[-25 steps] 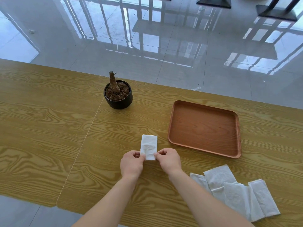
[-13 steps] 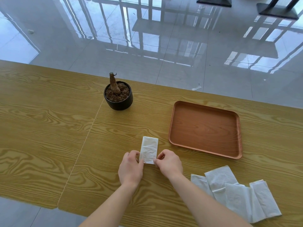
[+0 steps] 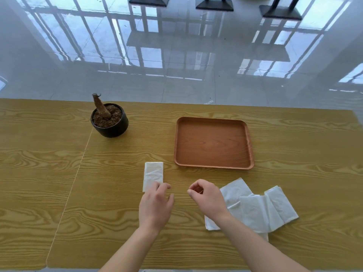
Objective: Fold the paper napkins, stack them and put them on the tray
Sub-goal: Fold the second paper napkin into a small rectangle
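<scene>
My left hand [image 3: 155, 207] lies palm down near the front edge of the wooden table [image 3: 39, 173], about midway along it. Its relaxed fingers rest on the near right corner of one folded paper napkin [image 3: 153, 176] and do not grip it. That napkin is a narrow white rectangle lying flat, with its long side running toward the far edge. It sits just left of the tray's near left corner and does not touch the tray. My right hand [image 3: 208, 199] is just to the right of the left, apart from the folded napkin. Its fingers are loosely curled with the thumb close to the forefinger, and it holds nothing. Its wrist crosses the left edge of a loose pile of paper napkins [image 3: 255, 209]. These overlap one another unevenly toward the front right of the table, near the tray but clear of it. The brown rectangular tray [image 3: 213, 143] lies right of centre, closer to the far edge, and its bare floor shows wood grain. A black pot [image 3: 110, 122] of brown soil with a cut stump [image 3: 101, 106] stands near the far edge, left of the tray and well apart from it. A glossy tiled floor [image 3: 176, 55] lies beyond the table.
</scene>
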The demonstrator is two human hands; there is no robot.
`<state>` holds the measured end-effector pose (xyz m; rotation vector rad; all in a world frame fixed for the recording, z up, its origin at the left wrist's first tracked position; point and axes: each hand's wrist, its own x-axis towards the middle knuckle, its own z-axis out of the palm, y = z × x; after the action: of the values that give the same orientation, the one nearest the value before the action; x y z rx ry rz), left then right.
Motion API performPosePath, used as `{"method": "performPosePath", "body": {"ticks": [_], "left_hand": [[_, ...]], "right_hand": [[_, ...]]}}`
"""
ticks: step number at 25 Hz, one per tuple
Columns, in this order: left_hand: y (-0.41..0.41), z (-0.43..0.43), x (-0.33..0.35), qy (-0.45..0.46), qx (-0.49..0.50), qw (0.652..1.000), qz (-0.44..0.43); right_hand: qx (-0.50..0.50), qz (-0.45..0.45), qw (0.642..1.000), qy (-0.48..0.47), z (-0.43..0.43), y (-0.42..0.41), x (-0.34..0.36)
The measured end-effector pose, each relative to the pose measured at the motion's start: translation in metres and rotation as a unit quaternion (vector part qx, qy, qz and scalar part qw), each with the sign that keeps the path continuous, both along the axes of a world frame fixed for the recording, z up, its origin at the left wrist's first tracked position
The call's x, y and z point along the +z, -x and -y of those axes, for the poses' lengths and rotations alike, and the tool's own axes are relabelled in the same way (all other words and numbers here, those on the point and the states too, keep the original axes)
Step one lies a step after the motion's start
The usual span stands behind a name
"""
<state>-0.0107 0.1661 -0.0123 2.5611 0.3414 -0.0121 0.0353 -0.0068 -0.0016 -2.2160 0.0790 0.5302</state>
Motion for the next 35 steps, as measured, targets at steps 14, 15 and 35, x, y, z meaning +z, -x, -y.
{"method": "performPosePath", "body": {"ticks": [14,15,35], "left_hand": [[-0.019,0.174,0.001,0.057,-0.217,0.973,-0.052],[-0.025,0.184,0.0,0.045,-0.228,0.971,-0.055],[-0.045,0.224,-0.011,0.128,-0.107,0.976,-0.142]], "right_hand": [[-0.264,0.063,0.958,0.088,0.217,0.051,-0.006],[-0.256,0.059,0.958,0.112,0.227,0.046,-0.009],[-0.21,-0.044,0.953,0.215,0.278,0.025,-0.03]]}}
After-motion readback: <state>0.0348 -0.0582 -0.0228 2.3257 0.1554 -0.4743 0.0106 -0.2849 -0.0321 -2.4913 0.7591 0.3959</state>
